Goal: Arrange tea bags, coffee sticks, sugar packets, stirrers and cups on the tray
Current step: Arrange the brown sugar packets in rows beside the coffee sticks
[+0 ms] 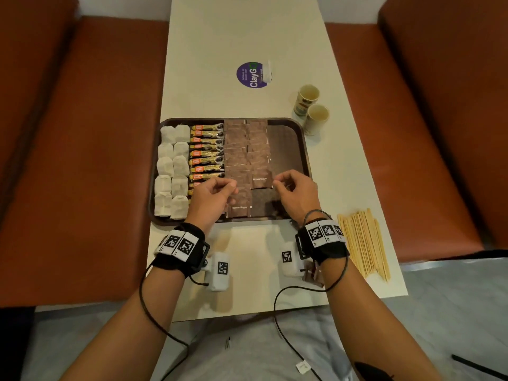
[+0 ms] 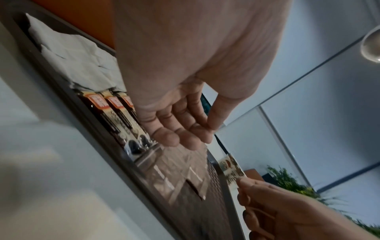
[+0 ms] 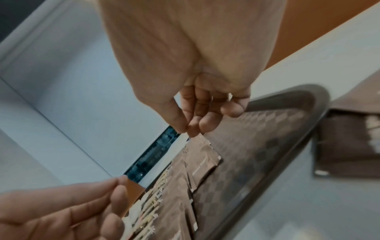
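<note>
Both hands hovered over the near half of the tray (image 1: 301, 133), which sat on the white worktop (image 1: 247, 37). The right hand (image 1: 297, 193) had thumb and forefinger pressed tip to tip just right of the "Brown Sugar" packet (image 1: 262, 180); whether it pinched that packet's edge I could not tell. The left hand (image 1: 213, 198) was loosely curled, thumb against fingertips, holding nothing visible, over the left sugar column.

Key relation: the bare patch of tray floor lay directly below and between the 2 hands, at the near end of the right sugar column; spare sugar packets (image 3: 349, 146) lay off the tray, nearest the right hand.

Sugar packets were flat, glossy brown foil rectangles, overlapped like shingles in 2 columns. Coffee sticks (image 1: 207, 149) were narrow shiny sachets, long axis running left-right. Tea bags (image 1: 171, 171) were soft, crinkled white paper. Wooden stirrers (image 1: 362, 240) and 2 paper cups (image 1: 312, 108) sat off the tray on the right, not yet placed.
</note>
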The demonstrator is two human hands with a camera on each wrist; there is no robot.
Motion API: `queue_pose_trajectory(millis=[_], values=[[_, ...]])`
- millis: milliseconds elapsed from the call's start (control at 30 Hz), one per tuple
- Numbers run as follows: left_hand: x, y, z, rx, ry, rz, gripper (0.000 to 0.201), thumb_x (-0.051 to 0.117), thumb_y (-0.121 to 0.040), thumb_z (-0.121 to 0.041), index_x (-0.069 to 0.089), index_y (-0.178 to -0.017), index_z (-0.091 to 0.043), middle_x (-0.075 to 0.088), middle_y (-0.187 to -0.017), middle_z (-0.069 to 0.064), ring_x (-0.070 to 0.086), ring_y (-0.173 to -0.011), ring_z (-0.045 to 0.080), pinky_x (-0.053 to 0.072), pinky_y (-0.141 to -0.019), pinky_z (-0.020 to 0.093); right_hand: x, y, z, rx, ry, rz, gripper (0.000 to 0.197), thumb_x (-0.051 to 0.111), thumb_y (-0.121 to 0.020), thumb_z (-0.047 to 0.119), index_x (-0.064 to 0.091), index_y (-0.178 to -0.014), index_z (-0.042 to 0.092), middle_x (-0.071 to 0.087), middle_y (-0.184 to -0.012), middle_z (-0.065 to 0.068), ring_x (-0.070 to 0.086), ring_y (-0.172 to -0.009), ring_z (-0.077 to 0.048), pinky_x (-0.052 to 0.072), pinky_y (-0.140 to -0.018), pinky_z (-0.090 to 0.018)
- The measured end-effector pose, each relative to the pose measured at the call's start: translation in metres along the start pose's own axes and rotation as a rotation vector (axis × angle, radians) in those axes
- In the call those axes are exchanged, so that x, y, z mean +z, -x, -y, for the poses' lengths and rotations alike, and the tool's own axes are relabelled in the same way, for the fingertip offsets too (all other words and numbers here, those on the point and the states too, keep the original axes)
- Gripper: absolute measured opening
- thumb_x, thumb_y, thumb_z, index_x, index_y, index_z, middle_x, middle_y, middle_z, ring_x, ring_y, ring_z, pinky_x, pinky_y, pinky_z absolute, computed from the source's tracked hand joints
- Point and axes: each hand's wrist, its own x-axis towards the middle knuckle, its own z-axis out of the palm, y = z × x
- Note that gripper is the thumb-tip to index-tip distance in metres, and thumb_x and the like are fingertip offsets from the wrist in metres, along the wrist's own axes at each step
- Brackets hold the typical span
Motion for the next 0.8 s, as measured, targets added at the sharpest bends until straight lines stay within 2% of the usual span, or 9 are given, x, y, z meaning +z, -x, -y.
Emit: queue_pose_trajectory(millis=[100, 167, 300, 433, 533, 600, 700, 733, 800], values=[[0.018, 0.016, 0.002, 0.011, -0.028, 0.067, 0.008, 0.068, -0.100, -0.017, 0.073, -0.104, -0.013, 0.077, -0.091, 0.000, 0.069, -0.072, 0.010, 0.052, -0.059, 0.017, -0.020, 0.028, -0.007, -0.023, -0.045, 0.008, 0.007, 0.071, -0.090, 0.019, 0.071, -0.090, 0.025, 0.068, -0.081, 0.008, 0.060, -0.074, -0.006, 0.049, -0.068, -0.011], [0.030, 0.026, 0.007, 0.037, -0.088, 0.116, 0.007, 0.069, -0.099, -0.017, 0.074, -0.103, -0.016, 0.077, -0.094, 0.002, 0.069, -0.072, 0.009, 0.049, -0.058, 0.013, -0.035, 0.049, -0.014, -0.006, -0.063, 0.006, 0.007, 0.071, -0.090, 0.018, 0.073, -0.091, 0.025, 0.069, -0.082, 0.007, 0.062, -0.074, -0.008, 0.052, -0.068, -0.015], [0.057, 0.049, 0.025, 0.064, -0.193, 0.235, 0.007, 0.071, -0.097, -0.017, 0.075, -0.102, -0.017, 0.078, -0.096, 0.004, 0.069, -0.068, 0.004, 0.047, -0.058, 0.012, -0.066, 0.093, -0.036, 0.060, -0.066, -0.012, 0.012, 0.071, -0.089, 0.014, 0.074, -0.089, 0.025, 0.071, -0.083, 0.005, 0.064, -0.074, -0.013, 0.049, -0.064, -0.012], [0.083, 0.071, 0.043, 0.050, -0.253, 0.332, 0.008, 0.072, -0.096, -0.014, 0.075, -0.103, -0.012, 0.077, -0.099, 0.008, 0.068, -0.065, 0.005, 0.046, -0.057, 0.011, -0.091, 0.130, -0.066, 0.138, 0.027, -0.014, 0.015, 0.070, -0.090, 0.015, 0.072, -0.086, 0.029, 0.069, -0.084, 0.009, 0.059, -0.073, -0.005, 0.042, -0.063, -0.009], [0.096, 0.082, 0.055, 0.054, -0.327, 0.398, 0.007, 0.074, -0.094, -0.016, 0.076, -0.101, -0.014, 0.077, -0.099, 0.009, 0.069, -0.066, 0.007, 0.045, -0.055, 0.011, -0.099, 0.148, -0.082, 0.178, 0.102, -0.001, 0.014, 0.068, -0.089, 0.010, 0.072, -0.091, 0.024, 0.066, -0.089, 0.012, 0.056, -0.076, -0.003, 0.043, -0.071, -0.016], [0.106, 0.087, 0.063, 0.051, -0.383, 0.421, 0.009, 0.078, -0.092, -0.019, 0.076, -0.100, -0.016, 0.076, -0.098, 0.008, 0.071, -0.070, 0.011, 0.045, -0.055, 0.012, -0.101, 0.154, -0.090, 0.183, 0.180, 0.004, 0.015, 0.069, -0.087, 0.007, 0.072, -0.094, 0.021, 0.064, -0.099, 0.006, 0.055, -0.082, -0.008, 0.045, -0.078, -0.021], [0.116, 0.091, 0.072, 0.061, -0.491, 0.421, 0.020, 0.085, -0.084, -0.028, 0.075, -0.098, -0.020, 0.075, -0.094, 0.004, 0.072, -0.082, 0.020, 0.053, -0.069, 0.024, -0.099, 0.156, -0.097, 0.170, 0.300, 0.037, 0.026, 0.072, -0.083, 0.002, 0.070, -0.102, 0.020, 0.056, -0.114, 0.003, 0.050, -0.097, -0.010, 0.041, -0.088, -0.019], [0.118, 0.093, 0.074, 0.072, -0.532, 0.420, 0.024, 0.087, -0.082, -0.031, 0.074, -0.099, -0.020, 0.074, -0.093, 0.002, 0.070, -0.083, 0.018, 0.054, -0.073, 0.026, -0.098, 0.156, -0.099, 0.168, 0.305, 0.051, 0.032, 0.072, -0.083, 0.000, 0.069, -0.109, 0.019, 0.053, -0.117, 0.004, 0.048, -0.100, -0.009, 0.038, -0.090, -0.017], [0.123, 0.095, 0.075, 0.094, -0.594, 0.416, 0.029, 0.089, -0.080, -0.033, 0.072, -0.099, -0.019, 0.071, -0.090, -0.002, 0.065, -0.079, 0.008, 0.050, -0.071, 0.019, -0.096, 0.156, -0.103, 0.162, 0.309, 0.072, 0.039, 0.070, -0.083, -0.002, 0.067, -0.118, 0.016, 0.050, -0.118, 0.004, 0.048, -0.100, -0.010, 0.039, -0.092, -0.017]])
